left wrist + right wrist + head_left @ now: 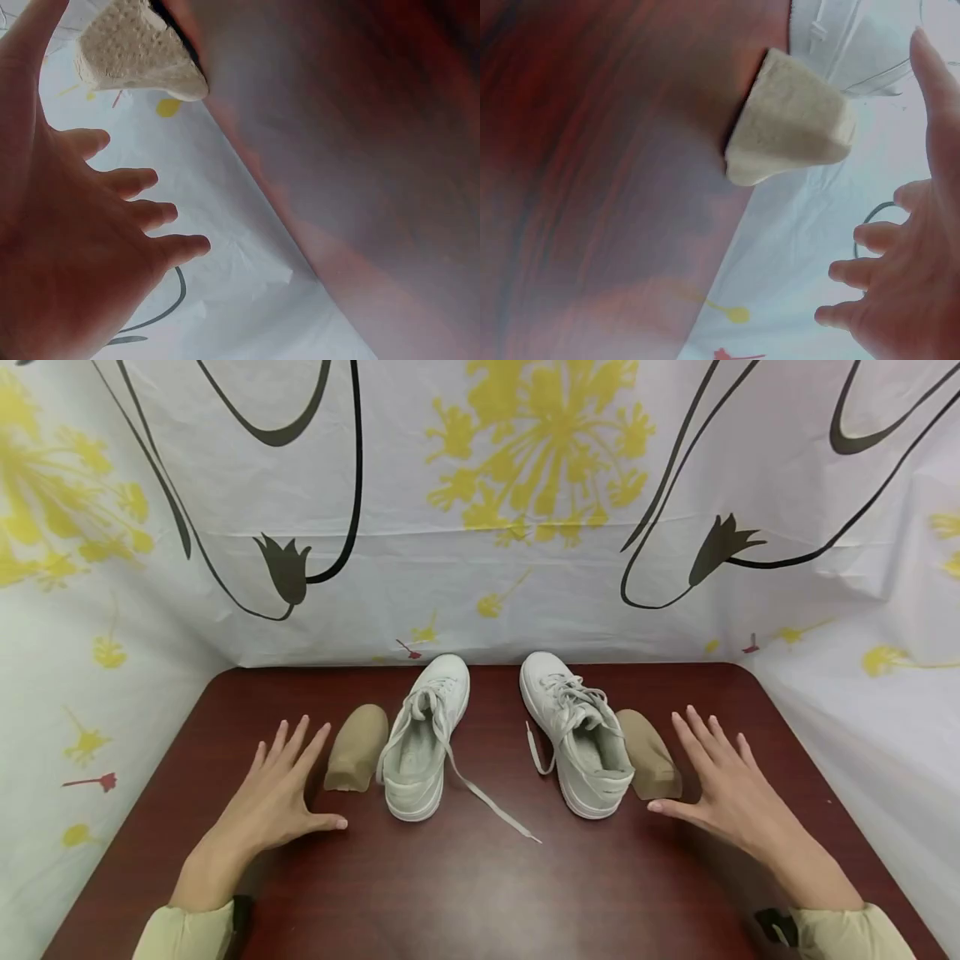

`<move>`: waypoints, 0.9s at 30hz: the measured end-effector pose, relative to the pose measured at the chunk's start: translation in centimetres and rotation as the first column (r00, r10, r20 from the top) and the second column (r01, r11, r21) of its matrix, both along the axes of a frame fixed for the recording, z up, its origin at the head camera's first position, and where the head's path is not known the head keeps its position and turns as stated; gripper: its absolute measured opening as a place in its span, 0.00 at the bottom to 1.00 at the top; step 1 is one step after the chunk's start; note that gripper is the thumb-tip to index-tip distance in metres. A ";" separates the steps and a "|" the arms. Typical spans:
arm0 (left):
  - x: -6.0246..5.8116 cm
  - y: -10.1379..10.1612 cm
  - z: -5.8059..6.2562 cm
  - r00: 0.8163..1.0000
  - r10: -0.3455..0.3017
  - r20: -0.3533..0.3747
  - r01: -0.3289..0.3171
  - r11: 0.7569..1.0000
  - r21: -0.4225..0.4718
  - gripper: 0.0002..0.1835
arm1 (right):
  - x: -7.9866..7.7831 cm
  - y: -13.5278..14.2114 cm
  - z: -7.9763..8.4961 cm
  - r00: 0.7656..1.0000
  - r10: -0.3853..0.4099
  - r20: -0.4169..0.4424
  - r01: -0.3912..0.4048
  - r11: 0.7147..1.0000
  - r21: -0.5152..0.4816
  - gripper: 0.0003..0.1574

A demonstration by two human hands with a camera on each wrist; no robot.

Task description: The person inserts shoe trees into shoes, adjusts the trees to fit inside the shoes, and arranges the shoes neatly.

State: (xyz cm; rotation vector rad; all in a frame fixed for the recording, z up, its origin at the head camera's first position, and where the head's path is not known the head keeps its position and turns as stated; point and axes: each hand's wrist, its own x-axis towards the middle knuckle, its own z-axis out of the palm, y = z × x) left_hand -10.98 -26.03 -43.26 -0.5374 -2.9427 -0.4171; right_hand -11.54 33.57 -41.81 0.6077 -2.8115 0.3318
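Observation:
My left hand [270, 802] is held with fingers spread and straight, just left of a tan toe-shaped shoe insert [360, 743]. The left wrist view shows the pitted end of that insert [135, 49] beyond the thumb. On the other side, my right hand [735, 797] has its fingers spread beside a second tan insert [648, 752], its thumb near the insert's lower end. Neither hand holds anything. Between the inserts stand two white sneakers, the left sneaker [444, 681] and the right sneaker [546, 681], toes pointing away and laces loose.
The dark red-brown table [480, 893] extends beneath everything. A lace [491, 806] from the left sneaker trails across it, and another lace [536, 752] hangs beside the right sneaker. A white patterned sheet [420, 577] rises behind the table and along both sides.

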 end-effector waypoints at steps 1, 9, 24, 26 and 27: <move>-0.1 0.0 0.1 1.000 -0.003 0.001 0.003 1.000 0.002 0.74 | 0.0 -0.2 0.2 1.000 0.007 -0.002 -0.007 1.000 0.001 0.76; -0.5 -0.1 0.4 0.999 -0.002 0.036 0.002 1.000 0.013 0.74 | 0.0 -1.1 0.9 1.000 0.003 0.012 -0.003 1.000 0.015 0.74; -0.8 0.2 0.8 0.996 -0.006 0.086 0.002 0.999 0.048 0.67 | -0.6 -4.0 3.1 0.994 0.099 -0.037 -0.100 0.995 -0.012 0.66; -0.9 0.3 0.6 0.992 0.003 0.123 -0.012 0.997 0.071 0.66 | -1.0 -4.5 3.4 0.992 0.123 -0.033 -0.124 0.992 -0.021 0.64; -0.9 0.3 0.4 0.989 0.004 0.146 -0.017 0.996 0.085 0.65 | -1.2 -4.7 3.5 0.991 0.133 -0.024 -0.133 0.991 -0.026 0.63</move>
